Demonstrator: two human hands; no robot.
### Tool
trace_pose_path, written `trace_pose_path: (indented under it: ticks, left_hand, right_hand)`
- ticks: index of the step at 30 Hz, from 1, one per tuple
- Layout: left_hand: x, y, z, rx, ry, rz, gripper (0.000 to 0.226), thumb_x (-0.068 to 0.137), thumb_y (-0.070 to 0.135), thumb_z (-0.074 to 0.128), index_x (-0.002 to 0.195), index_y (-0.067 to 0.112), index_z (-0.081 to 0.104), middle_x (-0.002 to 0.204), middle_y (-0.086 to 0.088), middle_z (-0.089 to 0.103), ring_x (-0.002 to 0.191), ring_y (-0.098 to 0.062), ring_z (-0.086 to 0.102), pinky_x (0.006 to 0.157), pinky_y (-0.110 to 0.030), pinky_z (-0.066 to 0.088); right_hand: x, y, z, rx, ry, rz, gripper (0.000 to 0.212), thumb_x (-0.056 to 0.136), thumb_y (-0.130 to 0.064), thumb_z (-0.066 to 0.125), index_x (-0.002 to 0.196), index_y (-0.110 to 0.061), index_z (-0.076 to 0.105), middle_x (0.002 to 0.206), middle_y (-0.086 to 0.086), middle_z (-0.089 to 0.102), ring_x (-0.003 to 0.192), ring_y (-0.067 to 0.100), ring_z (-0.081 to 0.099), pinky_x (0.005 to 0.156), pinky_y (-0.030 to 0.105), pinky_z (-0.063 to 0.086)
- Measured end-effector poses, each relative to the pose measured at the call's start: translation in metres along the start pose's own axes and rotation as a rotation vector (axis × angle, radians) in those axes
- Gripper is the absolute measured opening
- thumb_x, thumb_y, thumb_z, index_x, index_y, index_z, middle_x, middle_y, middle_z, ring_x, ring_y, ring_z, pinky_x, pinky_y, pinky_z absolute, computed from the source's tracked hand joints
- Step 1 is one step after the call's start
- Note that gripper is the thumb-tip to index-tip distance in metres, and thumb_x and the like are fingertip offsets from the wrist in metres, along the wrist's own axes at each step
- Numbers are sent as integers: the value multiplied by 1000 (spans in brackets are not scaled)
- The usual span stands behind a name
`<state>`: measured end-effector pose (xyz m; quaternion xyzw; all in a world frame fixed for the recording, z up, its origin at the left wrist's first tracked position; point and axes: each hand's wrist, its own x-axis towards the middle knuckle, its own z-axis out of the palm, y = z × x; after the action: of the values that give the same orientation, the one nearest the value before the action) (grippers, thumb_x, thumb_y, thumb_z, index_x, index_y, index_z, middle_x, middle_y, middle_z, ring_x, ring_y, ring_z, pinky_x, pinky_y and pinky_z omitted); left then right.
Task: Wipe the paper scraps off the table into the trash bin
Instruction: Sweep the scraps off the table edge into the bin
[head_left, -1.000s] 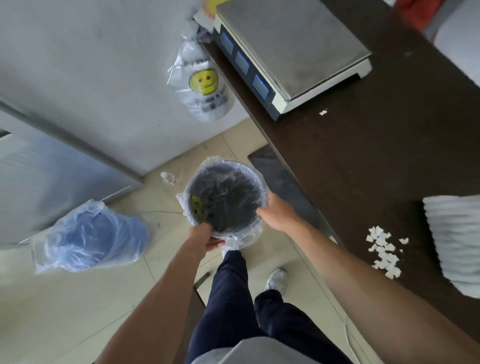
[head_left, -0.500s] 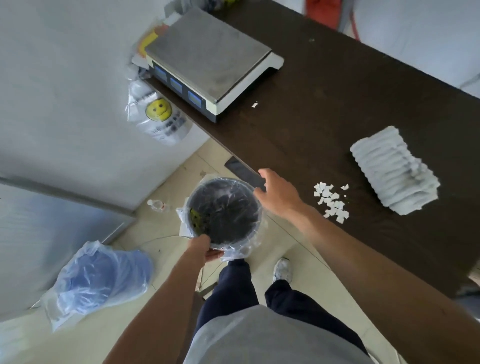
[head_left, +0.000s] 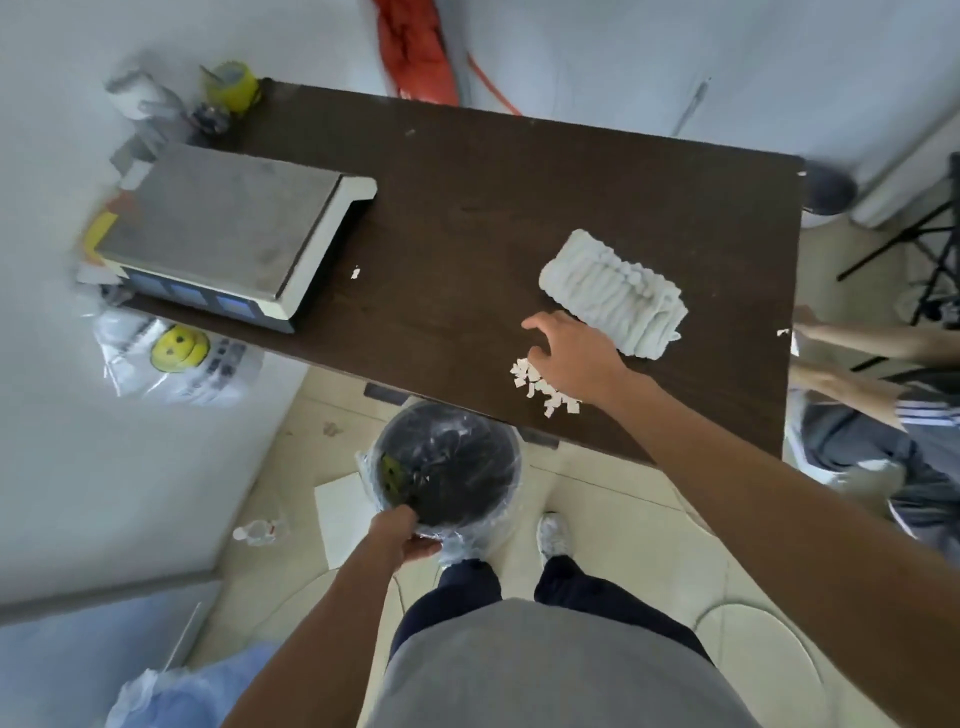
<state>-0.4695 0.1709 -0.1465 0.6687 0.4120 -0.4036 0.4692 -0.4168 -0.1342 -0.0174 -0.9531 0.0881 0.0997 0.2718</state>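
Note:
A pile of small white paper scraps (head_left: 535, 385) lies near the front edge of the dark brown table (head_left: 467, 218). One stray scrap (head_left: 355, 272) lies beside the scale. My right hand (head_left: 574, 353) hovers over the pile, fingers apart, holding nothing, its far side close to a folded white cloth (head_left: 615, 299). My left hand (head_left: 402, 535) grips the near rim of the black trash bin (head_left: 452, 462), lined with clear plastic, held just below the table's front edge.
A grey weighing scale (head_left: 228, 234) fills the table's left end. A bag with a yellow smiley (head_left: 179, 353) hangs below it. Another person's arms (head_left: 862, 364) and legs are at the right table edge. A small bottle (head_left: 254, 531) and a white sheet (head_left: 340, 512) lie on the floor.
My right hand left the bin rim and moved up and right over the table to the scrap pile. My left hand kept hold of the bin. The view swung toward the table.

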Motion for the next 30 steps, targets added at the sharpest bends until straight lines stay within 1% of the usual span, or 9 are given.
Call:
trace_pose_path:
  ticks: [3, 7, 9, 11, 15, 19, 22, 26, 30]
  left_hand:
    - [-3, 13, 10, 83, -32, 27, 26, 99, -3, 37, 124, -3, 43, 99, -23, 58, 72, -39, 68, 47, -37, 60]
    - [-8, 28, 19, 163, -71, 43, 25, 100, -3, 36, 124, 1, 40, 118, -25, 54, 76, -38, 67, 45, -36, 59]
    - [-9, 33, 22, 189, -79, 40, 25, 100, -3, 36, 123, 2, 40, 115, -23, 55, 78, -37, 68, 44, -36, 59]
    - [-9, 36, 24, 212, -87, 34, 25, 100, -3, 36, 124, 4, 40, 104, -21, 56, 76, -36, 69, 48, -36, 61]
    - [-9, 40, 26, 251, -86, 30, 29, 100, -1, 37, 129, 4, 40, 95, -21, 58, 71, -34, 71, 55, -38, 63]
    - [-11, 40, 26, 274, -91, 36, 38, 101, 1, 38, 139, 3, 39, 89, -20, 61, 79, -36, 74, 70, -42, 63]
    - [-14, 39, 26, 272, -87, 46, 35, 102, 1, 38, 137, 3, 40, 87, -18, 60, 84, -38, 74, 76, -45, 62]
    - [-19, 38, 25, 237, -88, 57, 23, 102, 1, 40, 125, 4, 43, 89, -16, 59, 79, -36, 74, 83, -47, 61]
    - [-26, 35, 26, 213, -93, 52, 25, 100, 0, 41, 125, 3, 44, 94, -17, 60, 68, -33, 75, 72, -43, 63]
  right_hand:
    - [-6, 12, -9, -21, 32, 46, 40, 97, -28, 46, 137, -23, 51, 135, 0, 53, 113, 20, 58, 90, 34, 43]
    - [-9, 29, -26, -49, 119, 97, 43, 97, -23, 47, 140, -20, 48, 137, 5, 52, 125, 26, 51, 98, 42, 45]
    - [-9, 39, -35, -68, 159, 118, 45, 97, -22, 49, 141, -19, 47, 141, 7, 50, 129, 29, 48, 102, 44, 43]
    - [-5, 49, -43, -107, 207, 132, 47, 96, -21, 51, 142, -19, 46, 144, 8, 48, 133, 30, 44, 104, 46, 41]
    - [6, 64, -57, -197, 260, 171, 55, 93, -25, 55, 145, -14, 39, 145, 11, 45, 133, 32, 41, 108, 48, 36]
    - [20, 74, -62, -204, 191, 289, 70, 95, -42, 53, 149, -7, 27, 153, 16, 33, 139, 36, 33, 111, 50, 30]
    - [30, 80, -62, -186, 117, 356, 78, 96, -50, 51, 153, -6, 19, 157, 17, 27, 143, 38, 28, 113, 51, 28]
    - [41, 88, -55, -159, 37, 366, 70, 96, -55, 47, 149, -11, 32, 150, 19, 39, 137, 39, 37, 110, 50, 32]
    - [45, 94, -48, -149, -10, 356, 63, 92, -62, 46, 135, -16, 46, 128, 17, 57, 116, 38, 54, 97, 49, 46]
